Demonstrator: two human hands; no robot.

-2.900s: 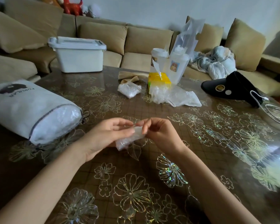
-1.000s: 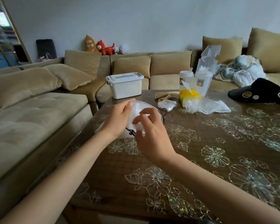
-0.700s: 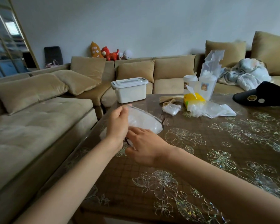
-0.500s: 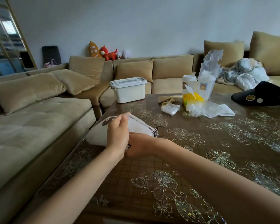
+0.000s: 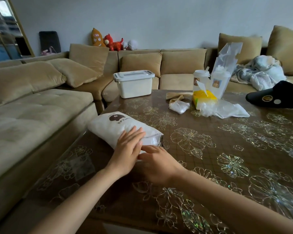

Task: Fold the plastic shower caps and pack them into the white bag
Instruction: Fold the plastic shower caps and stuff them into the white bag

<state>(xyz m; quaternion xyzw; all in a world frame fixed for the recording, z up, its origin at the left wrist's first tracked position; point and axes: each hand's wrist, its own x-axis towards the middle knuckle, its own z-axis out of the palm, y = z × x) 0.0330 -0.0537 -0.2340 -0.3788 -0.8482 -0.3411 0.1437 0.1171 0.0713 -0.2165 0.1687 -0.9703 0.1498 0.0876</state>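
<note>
Near the left edge of the table (image 5: 227, 149): white bag (image 5: 116, 127) lies on its side, stuffed. Left hand (image 5: 128, 147) flat on top, fingers straight, pressing. Right hand (image 5: 156, 163) just beside the bag's mouth, fingers loose, gripping nothing visible. Folded shower caps (image 5: 153, 140) show at the mouth (apparently not drawn shut). Risks: harder pressing may squeeze the slick caps back out; a sideways shove could slide the bag off the edge.

One head-worn wide-angle camera looks forward and down across the nearby table (image 5: 243, 137) toward the sofa (image 5: 139, 63).
</note>
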